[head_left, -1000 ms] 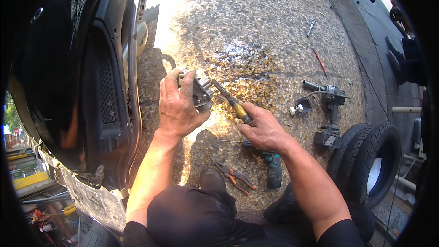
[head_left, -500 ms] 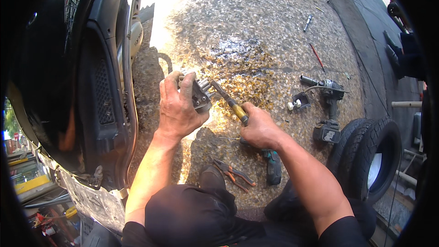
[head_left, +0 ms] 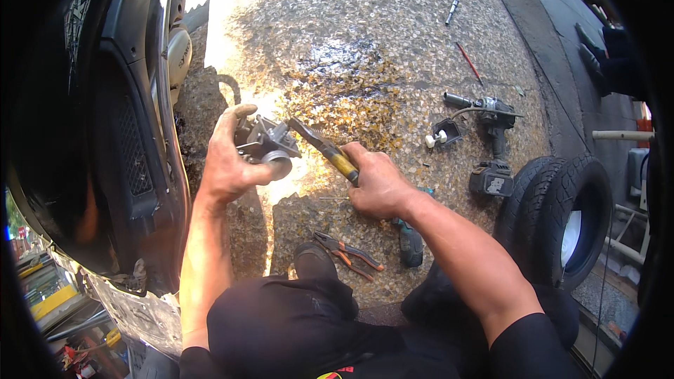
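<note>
In my left hand (head_left: 228, 158) is a small grey metal carburetor (head_left: 268, 139), gripped between thumb and fingers with its round mouth facing down and right. My right hand (head_left: 382, 186) is wrapped round the yellow handle of what looks like a wire brush (head_left: 326, 151). The dark brush head reaches up to the carburetor's right edge; whether they touch I cannot tell. Below the hands, pliers with orange-and-black handles (head_left: 351, 256) lie on the pebbled ground, and a teal-and-black power tool (head_left: 411, 242) rests partly hidden beneath my right forearm.
A dark motor scooter (head_left: 133, 133) stands close on the left. To the right lie a cordless impact wrench (head_left: 495, 140), a small black part with white knobs (head_left: 444, 137), a red rod (head_left: 469, 63) and a metal socket (head_left: 451, 12). Several tyres (head_left: 579, 224) lean at the lower right.
My left hand has turned the carburetor over, so its round mouth now shows, and moved it slightly left. My right hand has shifted left with the brush. The whole view has shifted a little.
</note>
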`<state>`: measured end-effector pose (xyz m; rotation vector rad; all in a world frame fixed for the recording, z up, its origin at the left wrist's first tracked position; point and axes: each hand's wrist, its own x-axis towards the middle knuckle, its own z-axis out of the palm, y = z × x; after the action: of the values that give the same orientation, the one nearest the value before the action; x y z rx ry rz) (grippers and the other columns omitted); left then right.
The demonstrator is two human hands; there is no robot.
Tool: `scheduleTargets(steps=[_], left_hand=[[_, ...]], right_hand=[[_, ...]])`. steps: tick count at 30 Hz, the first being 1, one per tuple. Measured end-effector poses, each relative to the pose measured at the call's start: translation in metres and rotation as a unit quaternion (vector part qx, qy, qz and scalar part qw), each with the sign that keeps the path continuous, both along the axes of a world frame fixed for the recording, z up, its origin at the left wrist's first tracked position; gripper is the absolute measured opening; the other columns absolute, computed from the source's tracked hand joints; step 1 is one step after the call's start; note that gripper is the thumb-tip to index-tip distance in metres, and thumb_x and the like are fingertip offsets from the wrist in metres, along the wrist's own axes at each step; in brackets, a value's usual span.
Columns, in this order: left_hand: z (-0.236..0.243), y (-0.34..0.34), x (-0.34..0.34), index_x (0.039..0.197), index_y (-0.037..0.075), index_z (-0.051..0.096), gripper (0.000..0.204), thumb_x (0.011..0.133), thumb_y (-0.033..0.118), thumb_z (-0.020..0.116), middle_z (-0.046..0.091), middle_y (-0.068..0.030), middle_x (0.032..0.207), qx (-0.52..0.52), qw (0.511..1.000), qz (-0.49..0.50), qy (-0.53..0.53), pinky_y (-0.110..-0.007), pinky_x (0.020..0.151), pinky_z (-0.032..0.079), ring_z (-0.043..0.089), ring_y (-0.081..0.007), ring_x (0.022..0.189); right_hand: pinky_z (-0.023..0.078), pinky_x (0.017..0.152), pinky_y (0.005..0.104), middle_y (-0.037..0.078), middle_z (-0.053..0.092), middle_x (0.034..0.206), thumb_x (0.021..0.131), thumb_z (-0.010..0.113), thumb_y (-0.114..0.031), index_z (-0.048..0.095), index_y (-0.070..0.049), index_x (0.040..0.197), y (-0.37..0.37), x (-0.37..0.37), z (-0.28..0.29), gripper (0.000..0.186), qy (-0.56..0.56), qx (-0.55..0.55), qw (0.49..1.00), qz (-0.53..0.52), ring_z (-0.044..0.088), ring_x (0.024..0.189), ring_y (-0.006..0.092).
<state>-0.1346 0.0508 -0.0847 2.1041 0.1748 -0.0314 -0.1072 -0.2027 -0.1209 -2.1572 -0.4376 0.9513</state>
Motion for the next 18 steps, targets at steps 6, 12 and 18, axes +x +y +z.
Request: scheduleTargets(steps=[6,12,18], left_hand=[[0.003,0.031,0.001,0.131,-0.001,0.047,0.090,0.053,0.028,0.081,0.065,-0.0129,0.107,-0.300,0.930,-0.066,0.200,-0.034,0.088,0.052,0.065,-0.0211,0.097],[-0.007,0.022,-0.002,0.128,0.002,0.051,0.084,0.052,0.019,0.081,0.062,-0.0067,0.103,-0.094,0.985,-0.032,0.139,-0.031,0.089,0.049,0.061,-0.0157,0.095],[0.000,-0.003,0.001,0.126,0.002,0.054,0.083,0.053,0.024,0.086,0.056,-0.0140,0.110,0.135,0.986,-0.081,-0.046,-0.038,0.087,0.052,0.062,-0.0286,0.097]], right_hand=[[0.046,0.099,0.0460,0.021,0.060,0.120,0.083,0.061,-0.010,0.047,-0.006,0.134,-0.015,-0.010,-0.027,0.054,-0.094,0.055,0.992,0.067,0.057,0.115,0.0387],[0.049,0.091,0.0485,0.027,0.065,0.103,0.084,0.059,-0.018,0.054,-0.002,0.124,-0.020,-0.074,-0.057,0.043,0.069,-0.005,0.987,0.143,0.061,0.105,0.0433],[0.054,0.072,0.0435,0.017,0.068,0.083,0.098,0.055,-0.030,0.063,0.003,0.091,0.004,-0.030,-0.045,0.035,0.077,0.137,0.985,-0.068,0.067,0.075,0.0281]])
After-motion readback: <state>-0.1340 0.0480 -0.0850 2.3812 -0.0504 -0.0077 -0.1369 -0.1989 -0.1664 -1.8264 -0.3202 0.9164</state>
